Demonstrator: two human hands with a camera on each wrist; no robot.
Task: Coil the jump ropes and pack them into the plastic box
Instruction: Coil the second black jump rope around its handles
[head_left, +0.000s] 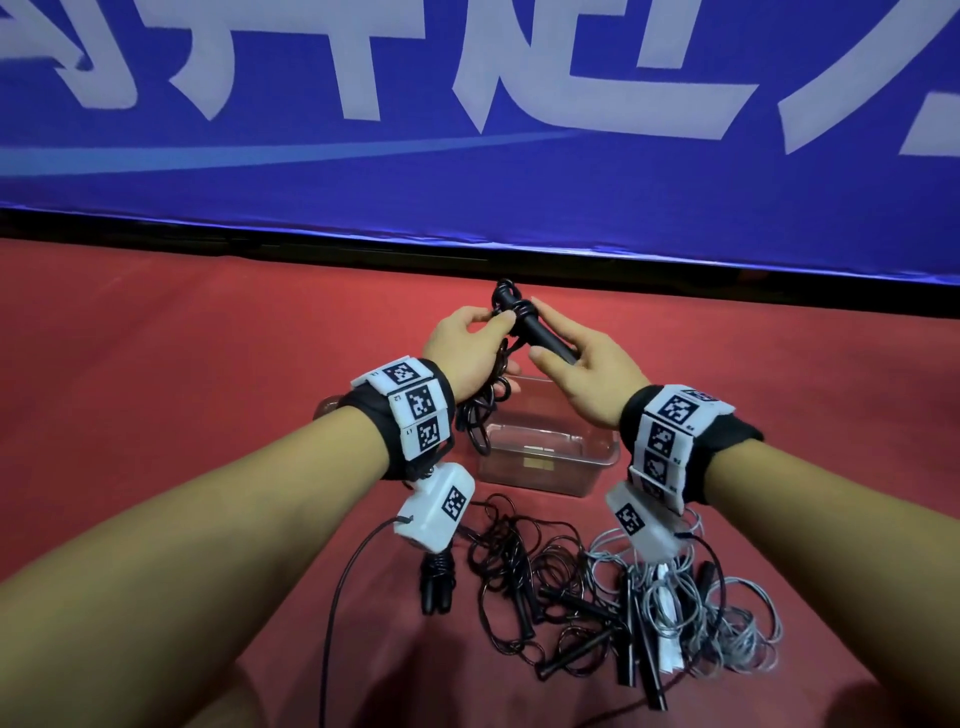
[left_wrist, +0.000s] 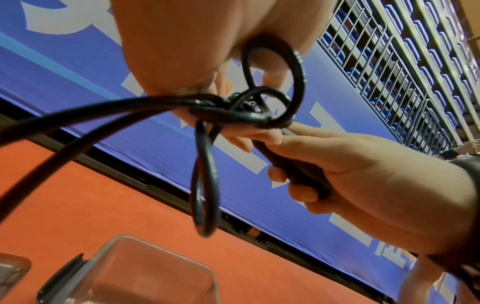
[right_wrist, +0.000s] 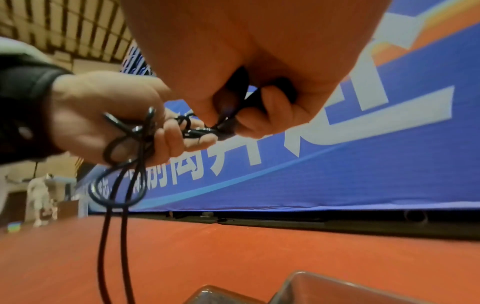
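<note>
We held a black jump rope (head_left: 524, 322) in the air above the clear rectangular plastic box (head_left: 550, 457), its cord wound round the handles near their top. Our right hand (head_left: 582, 374) curled its fingers round the black handles at four o'clock of the wraps; our left hand (head_left: 467, 353), at nine o'clock, pinched the cord, whose loose loops (head_left: 483, 410) hung down toward the box's left rim. The box sat on the red floor (head_left: 182, 364). At six o'clock of it lay a tangled heap of black and grey ropes (head_left: 623, 603). A blue banner (head_left: 467, 104) stood at twelve.
</note>
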